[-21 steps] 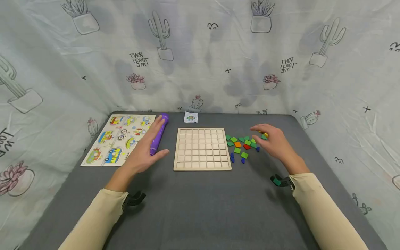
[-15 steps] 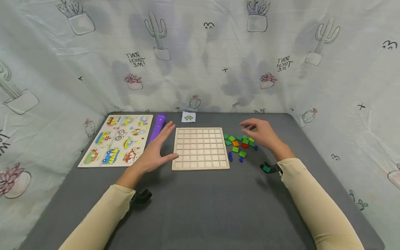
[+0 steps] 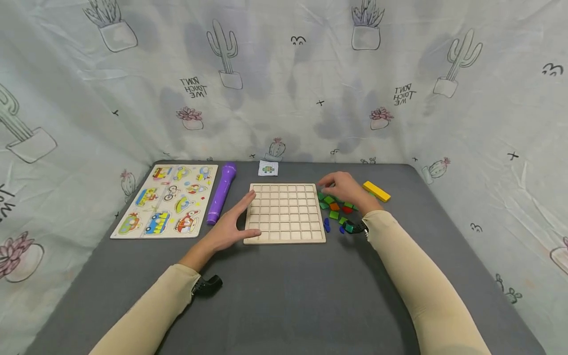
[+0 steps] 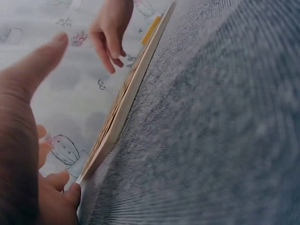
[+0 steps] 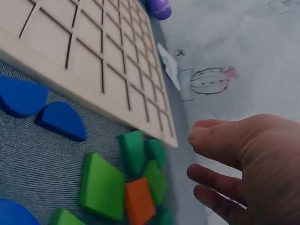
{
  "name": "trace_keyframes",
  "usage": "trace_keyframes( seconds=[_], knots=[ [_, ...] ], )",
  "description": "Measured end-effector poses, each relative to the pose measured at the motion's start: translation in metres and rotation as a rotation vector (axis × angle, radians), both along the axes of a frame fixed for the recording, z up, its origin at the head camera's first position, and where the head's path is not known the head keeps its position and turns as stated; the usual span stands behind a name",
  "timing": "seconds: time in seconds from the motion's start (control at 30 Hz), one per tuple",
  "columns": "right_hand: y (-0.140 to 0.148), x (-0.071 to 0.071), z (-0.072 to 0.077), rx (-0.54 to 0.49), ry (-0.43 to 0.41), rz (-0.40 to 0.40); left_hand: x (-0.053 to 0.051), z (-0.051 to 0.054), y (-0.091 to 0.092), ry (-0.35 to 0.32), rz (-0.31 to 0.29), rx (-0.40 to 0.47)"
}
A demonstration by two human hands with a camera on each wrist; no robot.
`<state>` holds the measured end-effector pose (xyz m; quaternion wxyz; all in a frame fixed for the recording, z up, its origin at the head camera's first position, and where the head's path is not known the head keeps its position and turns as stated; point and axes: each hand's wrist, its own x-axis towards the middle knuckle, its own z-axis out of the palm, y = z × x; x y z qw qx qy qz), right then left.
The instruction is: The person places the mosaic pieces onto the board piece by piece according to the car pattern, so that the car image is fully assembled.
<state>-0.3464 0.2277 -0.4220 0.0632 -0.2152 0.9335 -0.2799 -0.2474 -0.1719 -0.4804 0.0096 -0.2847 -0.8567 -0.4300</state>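
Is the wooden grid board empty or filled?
Empty: every visible square of the wooden grid board is bare; colored tiles lie beside it.

Place: a curtained-off tabletop nook; whether it belongs to a home, lab or studio, we cannot tell.
Table [image 3: 284, 301]: we see a dark grey top with rounded far corners; from the left wrist, we make out a ribbed fabric weave.
Curtain [image 3: 262, 118]: we see creased pale cloth, printed with potted cacti and succulents, behind the table and along both sides.
Playthings: we spot a vehicle puzzle board [image 3: 155, 204] and a wooden grid board [image 3: 285, 213].
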Motion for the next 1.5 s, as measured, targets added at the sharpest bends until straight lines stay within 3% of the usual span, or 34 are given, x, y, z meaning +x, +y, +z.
trace_keyframes(
  seconds=[0.2,0.43,0.7,0.83,1.07,1.27,1.5],
  knots=[
    [0.001,-0.002,-0.013,0.047,-0.053,-0.015,0.000,-0.005,0.004,0.000,-0.048,-0.081],
    [-0.007,-0.003,-0.017,0.063,-0.031,-0.032,-0.002,-0.008,0.006,0.085,-0.070,-0.185],
    [-0.020,0.004,-0.024,0.152,-0.043,-0.031,0.006,-0.016,0.004,0.118,-0.067,-0.292],
    [-0.020,0.005,-0.027,0.169,-0.016,-0.043,0.008,-0.014,0.006,0.136,-0.072,-0.350],
    [-0.017,0.002,-0.018,0.162,0.041,-0.052,0.004,-0.005,0.012,0.176,-0.055,-0.347],
    [-0.016,-0.004,-0.018,0.176,0.035,-0.050,-0.002,-0.007,0.012,0.185,-0.039,-0.393],
    [-0.011,-0.002,-0.021,0.173,0.030,-0.050,-0.001,-0.008,0.012,0.181,-0.042,-0.396]
  ],
)
